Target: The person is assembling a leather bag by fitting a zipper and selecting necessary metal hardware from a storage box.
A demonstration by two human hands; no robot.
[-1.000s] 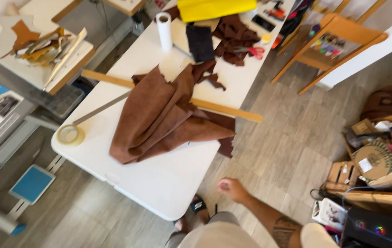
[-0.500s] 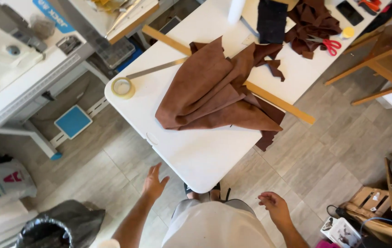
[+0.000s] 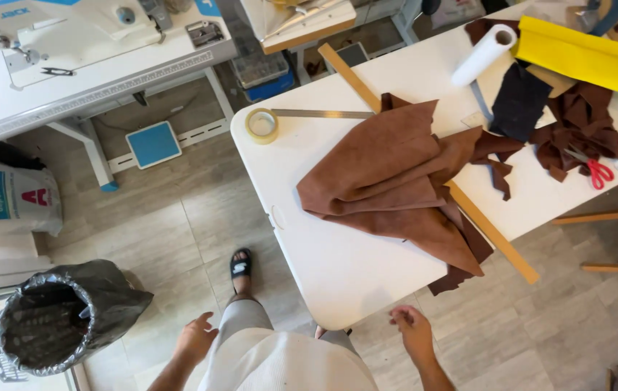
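Counts, white table (image 3: pixel 338 268):
- One large brown leather piece (image 3: pixel 396 181), mid-table, hanging past the near long edge.
- One tape roll (image 3: pixel 261 125), near left corner.
- One metal ruler (image 3: pixel 323 114) just beside it.
- One long wooden strip (image 3: pixel 497 235), under the leather.
- One white paper roll (image 3: pixel 484 54), far edge.
- One yellow roll (image 3: pixel 591 61), far right corner.
- One pair of red-handled scissors (image 3: pixel 593 168), right end.
- Two bare hands: left hand (image 3: pixel 195 339), right hand (image 3: pixel 414 329).

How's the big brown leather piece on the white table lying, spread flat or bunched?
Bunched: the brown leather piece lies in overlapping folds across the wooden ruler.

left hand (image 3: pixel 195 339) lowered, right hand (image 3: pixel 414 331) nearer white table (image 3: pixel 345 275)
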